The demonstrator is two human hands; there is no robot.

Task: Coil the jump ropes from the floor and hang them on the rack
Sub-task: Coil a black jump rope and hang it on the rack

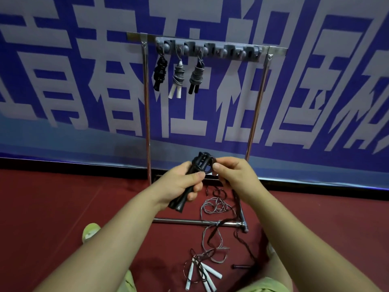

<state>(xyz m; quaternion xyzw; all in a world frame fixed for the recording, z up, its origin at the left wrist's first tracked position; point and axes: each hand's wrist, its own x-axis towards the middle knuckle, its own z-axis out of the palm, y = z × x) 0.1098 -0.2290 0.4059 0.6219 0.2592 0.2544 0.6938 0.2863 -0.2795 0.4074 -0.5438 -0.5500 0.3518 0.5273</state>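
Both grips are busy at frame centre: left hand (181, 182) clenches the black plastic jump-rope handles (190, 182), right hand (231, 173) pinches their thin black cord (208, 167). Light and floppy, that cord looks prone to springing loose; holding the stiff handles seems wisest.

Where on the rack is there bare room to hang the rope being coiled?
Free: the hook bar right of the three hung ropes, up to the right post. Crowded: the bar's left end, and the floor by the loose ropes.

Three coiled ropes (179, 74) hang on rack (147, 123).
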